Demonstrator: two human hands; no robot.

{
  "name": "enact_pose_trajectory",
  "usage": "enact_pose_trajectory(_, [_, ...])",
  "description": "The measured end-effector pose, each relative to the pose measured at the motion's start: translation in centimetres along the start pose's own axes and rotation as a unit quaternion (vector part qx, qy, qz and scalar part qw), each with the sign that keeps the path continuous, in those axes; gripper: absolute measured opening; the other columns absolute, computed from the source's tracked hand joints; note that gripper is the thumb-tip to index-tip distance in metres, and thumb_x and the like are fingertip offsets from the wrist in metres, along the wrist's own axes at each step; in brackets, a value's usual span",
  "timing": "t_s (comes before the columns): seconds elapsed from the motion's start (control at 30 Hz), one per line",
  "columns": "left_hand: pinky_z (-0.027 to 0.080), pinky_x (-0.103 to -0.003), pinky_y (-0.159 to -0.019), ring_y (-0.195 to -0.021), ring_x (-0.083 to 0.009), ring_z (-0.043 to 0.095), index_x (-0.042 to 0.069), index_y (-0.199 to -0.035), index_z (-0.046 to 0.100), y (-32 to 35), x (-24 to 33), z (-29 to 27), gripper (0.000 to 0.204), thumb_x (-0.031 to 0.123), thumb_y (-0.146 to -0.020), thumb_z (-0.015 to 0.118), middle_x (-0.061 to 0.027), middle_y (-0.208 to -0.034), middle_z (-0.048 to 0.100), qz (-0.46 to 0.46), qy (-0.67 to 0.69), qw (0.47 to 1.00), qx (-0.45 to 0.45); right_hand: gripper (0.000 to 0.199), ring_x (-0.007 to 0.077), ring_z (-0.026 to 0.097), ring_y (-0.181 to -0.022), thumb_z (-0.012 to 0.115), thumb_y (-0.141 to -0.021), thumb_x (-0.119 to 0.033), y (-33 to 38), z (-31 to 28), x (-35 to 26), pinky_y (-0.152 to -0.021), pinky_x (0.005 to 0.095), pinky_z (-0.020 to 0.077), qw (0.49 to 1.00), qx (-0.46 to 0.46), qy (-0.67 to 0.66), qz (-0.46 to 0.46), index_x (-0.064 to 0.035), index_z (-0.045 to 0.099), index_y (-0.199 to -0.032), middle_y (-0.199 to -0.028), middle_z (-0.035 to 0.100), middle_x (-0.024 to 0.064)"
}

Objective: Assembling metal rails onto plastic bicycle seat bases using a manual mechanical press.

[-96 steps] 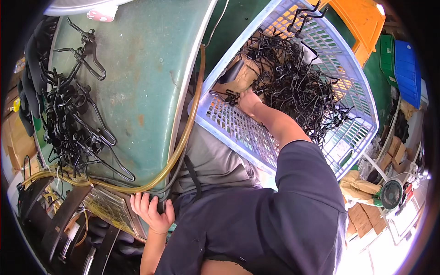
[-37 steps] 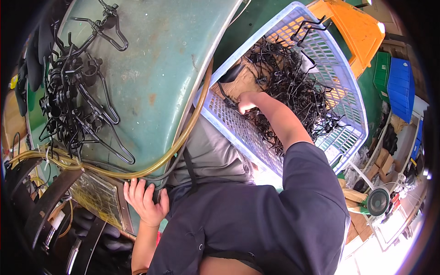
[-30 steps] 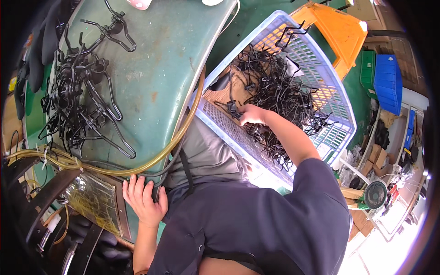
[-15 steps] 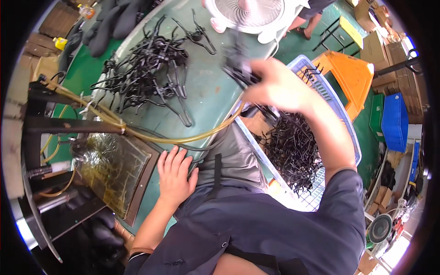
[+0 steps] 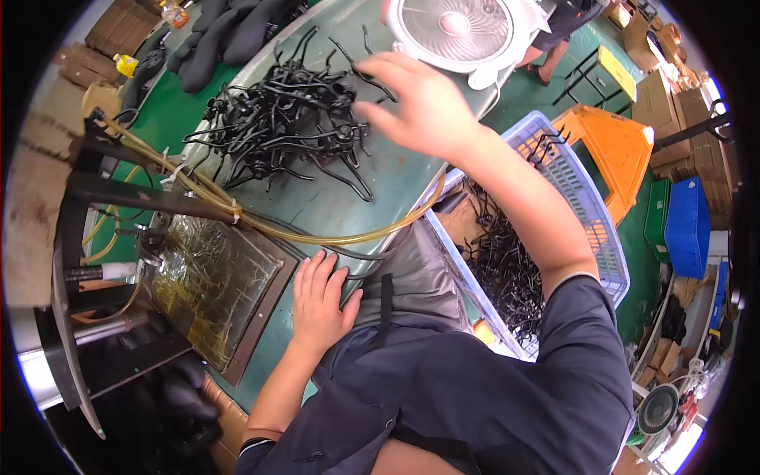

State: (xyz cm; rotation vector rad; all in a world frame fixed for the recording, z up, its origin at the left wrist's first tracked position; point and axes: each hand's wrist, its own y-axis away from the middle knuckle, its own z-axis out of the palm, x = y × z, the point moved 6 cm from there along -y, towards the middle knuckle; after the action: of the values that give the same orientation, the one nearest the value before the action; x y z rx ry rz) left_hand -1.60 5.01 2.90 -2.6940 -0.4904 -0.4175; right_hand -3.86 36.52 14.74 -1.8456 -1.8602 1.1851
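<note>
A heap of black bent-arm parts [image 5: 277, 119], like wire brackets with curved prongs, lies tangled on the green table [image 5: 396, 194]. My right hand [image 5: 423, 107] hovers over the heap's right side, thumb and fingers apart, and I see nothing held in it. One looser part [image 5: 360, 63] pokes out just beyond its fingertips. My left hand [image 5: 318, 305] rests flat by the table's near edge, fingers stretched out, beside the hoses. To my right a blue plastic crate [image 5: 609, 245] holds many similar small black parts [image 5: 507, 269], partly hidden beneath my right forearm.
A white fan [image 5: 455, 28] stands at the table's far end. Yellowish hoses [image 5: 317, 237] cross the table in front of me. At left sits a machine with a film-covered plate [image 5: 218, 289]. An orange bin [image 5: 613, 150] is behind the crate; a person's legs [image 5: 546, 59] show beyond.
My right hand has swung left from above the crate's edge to the heap and let go of the black parts it held. My left hand stays on the table; the view has shifted slightly.
</note>
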Motion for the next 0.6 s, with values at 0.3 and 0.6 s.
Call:
enact_pose_trajectory(0.3, [0.037,-0.061,-0.120,-0.143,-0.0497,0.051,0.000,-0.136,0.060,-1.1,0.0,1.3,0.057,0.018,-0.088,0.084,-0.0257,-0.149,0.057,0.019,-0.056,0.997,-0.041,0.030,0.0331,0.078,-0.094,0.077,-0.091,-0.017,38.8,-1.1,16.1,-0.087,0.0410,0.0630,0.847,-0.012,0.006,0.532,-0.0013,0.076,-0.117,-0.109,0.078,0.0161])
enact_pose_trajectory(0.6, [0.037,-0.069,-0.117,-0.140,-0.0530,0.051,-0.002,-0.136,0.057,-0.2,-0.4,2.2,0.057,0.024,-0.091,0.082,-0.0291,-0.144,0.056,0.028,-0.113,0.989,-0.095,0.055,0.0382,0.060,-0.138,0.073,-0.090,-0.020,55.9,20.4,16.2,-0.114,0.0481,0.0502,0.711,-0.502,0.082,0.486,-0.0071,0.062,-0.142,-0.146,0.063,0.0183])
